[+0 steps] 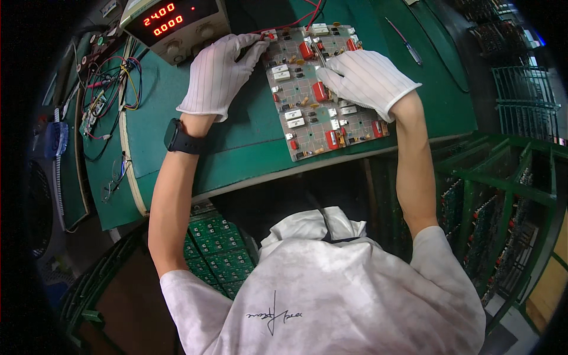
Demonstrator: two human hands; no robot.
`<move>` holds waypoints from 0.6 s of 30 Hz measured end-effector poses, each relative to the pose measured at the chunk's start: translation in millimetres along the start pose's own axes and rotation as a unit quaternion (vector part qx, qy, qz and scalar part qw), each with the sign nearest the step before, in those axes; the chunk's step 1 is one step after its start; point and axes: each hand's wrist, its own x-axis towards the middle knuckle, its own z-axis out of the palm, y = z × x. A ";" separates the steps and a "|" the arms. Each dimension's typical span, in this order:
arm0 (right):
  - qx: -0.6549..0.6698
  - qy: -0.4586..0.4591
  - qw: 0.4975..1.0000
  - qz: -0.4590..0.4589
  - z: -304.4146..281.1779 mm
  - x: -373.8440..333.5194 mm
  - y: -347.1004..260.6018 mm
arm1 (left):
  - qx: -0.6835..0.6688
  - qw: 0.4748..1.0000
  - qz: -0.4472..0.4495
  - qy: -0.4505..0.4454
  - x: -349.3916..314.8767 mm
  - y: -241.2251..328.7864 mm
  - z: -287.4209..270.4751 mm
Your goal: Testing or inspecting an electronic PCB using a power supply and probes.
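Note:
A large panel of circuit boards (302,89) lies on the green bench mat, carrying red, white and black components. My left hand (222,74), in a striped white glove, reaches its upper left corner. The thumb and forefinger pinch there, beside a red clip or lead end (270,36); what lies between them is hidden. Over the panel's upper right part rests my right hand (368,81), gloved alike, its fingers closed. A slim metallic tool (320,55) juts from these fingers toward the red components; its exact kind is unclear.
A power supply (177,29) with a lit red display stands behind my left hand. Red leads (290,25) run along the panel's far edge. A screwdriver-like tool (405,42) lies at right. Tangled wires (127,77) cover the left side. Racks of boards (491,219) stand lower right.

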 end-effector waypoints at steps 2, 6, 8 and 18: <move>0.008 0.020 1.000 -0.023 0.6 0.1 2.9 | 0.008 1.000 -0.001 0.000 0.6 0.5 0.3; -0.015 -0.003 0.999 -0.032 -15.6 5.6 -1.1 | 0.047 0.998 -0.002 -0.035 3.1 4.2 -1.2; 0.101 -0.118 0.983 0.100 -44.0 12.6 -21.4 | 0.052 0.998 -0.009 -0.034 -1.5 2.5 -5.0; 0.063 0.015 0.971 0.232 -26.7 -29.8 89.5 | 0.039 0.999 0.000 -0.007 1.0 4.4 1.3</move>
